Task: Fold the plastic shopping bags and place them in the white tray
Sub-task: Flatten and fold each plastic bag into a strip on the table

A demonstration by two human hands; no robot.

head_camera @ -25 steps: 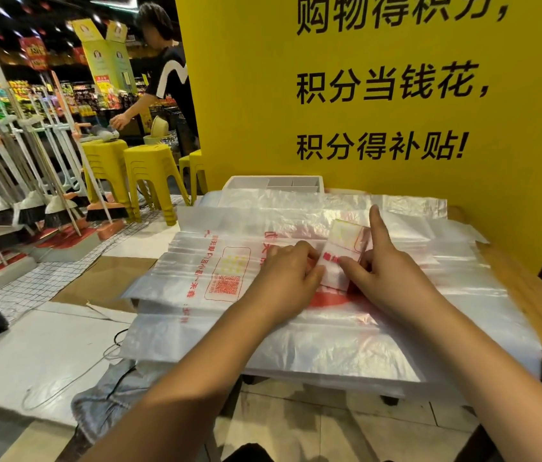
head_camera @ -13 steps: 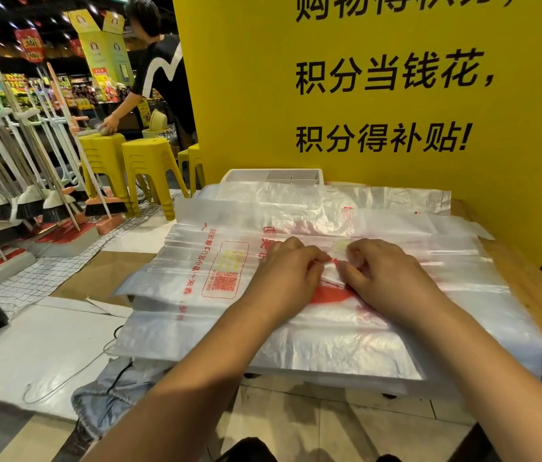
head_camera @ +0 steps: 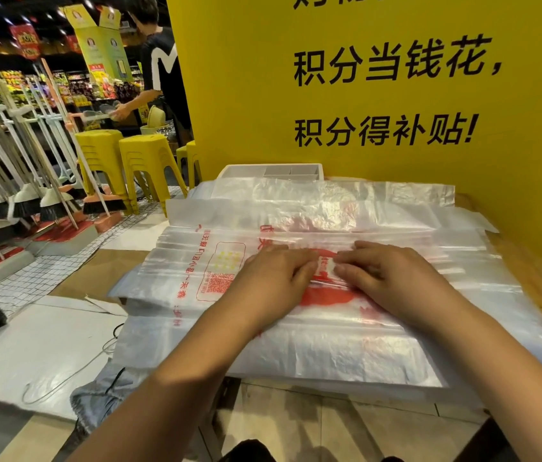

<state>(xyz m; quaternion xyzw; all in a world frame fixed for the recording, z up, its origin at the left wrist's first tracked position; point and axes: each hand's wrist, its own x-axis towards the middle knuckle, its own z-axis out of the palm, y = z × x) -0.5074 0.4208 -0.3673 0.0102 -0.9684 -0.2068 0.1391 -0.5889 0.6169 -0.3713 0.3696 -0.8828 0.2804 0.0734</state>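
Editor: Plastic is covering nearly all of your wooden table (head_camera: 536, 295). Where is the working bag sitting?

Captioner: You are holding it down at mid-table. A small folded bag (head_camera: 324, 266), printed in red, is lying on top of the stack of flat bags (head_camera: 329, 355), between your two hands.

Editor: And what are your fingers doing?

Captioner: Your right hand (head_camera: 393, 278) is resting on the packet's right side, fingers nearly straight, held together and pressing flat on the plastic. Your left hand (head_camera: 273, 278) is facing it from the left, fingers bent at the knuckles and bunched together, tips touching the packet's left edge. Your left thumb is hiding under the palm, so I cannot tell whether that hand is pinching.

Editor: Where is the tray standing?

Captioner: The white tray (head_camera: 239, 171) is sitting at the table's far edge, against the yellow board (head_camera: 263, 95) with black lettering. The far bags are overlapping its near side, and only a sliver of its dividers is showing.

Editor: What are you seeing beyond the table?

Captioner: At far left, yellow stools (head_camera: 149, 161) are standing on the floor, brooms (head_camera: 46, 201) are leaning in a rack, and a person (head_camera: 159, 61) in a black-and-white top is reaching toward a counter.
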